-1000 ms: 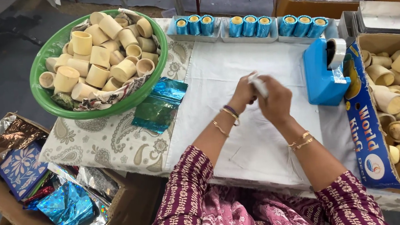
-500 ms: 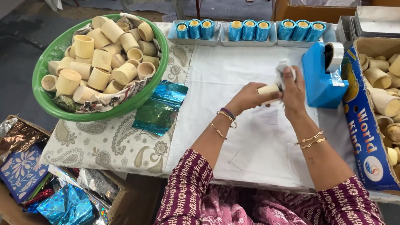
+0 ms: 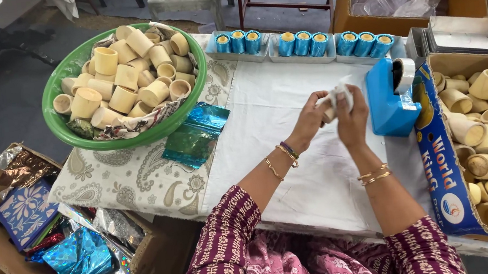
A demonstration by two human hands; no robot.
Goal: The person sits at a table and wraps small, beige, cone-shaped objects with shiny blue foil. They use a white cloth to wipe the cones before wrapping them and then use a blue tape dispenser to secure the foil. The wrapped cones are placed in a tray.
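Slippage looked likeliest, since both the left hand [image 3: 309, 122] and right hand [image 3: 350, 115] had fingers pinched shut on one small white-wrapped cup [image 3: 334, 99] right of frame centre, above the desk [image 3: 295, 168].

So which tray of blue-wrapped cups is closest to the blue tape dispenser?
The right-hand tray of blue-wrapped cups, at the far edge of the table. It sits just behind the blue tape dispenser; the middle tray and left tray lie farther away.

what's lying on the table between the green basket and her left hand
In the head view, a stack of shiny blue foil sheets lies between the green basket and the left hand; beyond it, only bare white cloth.
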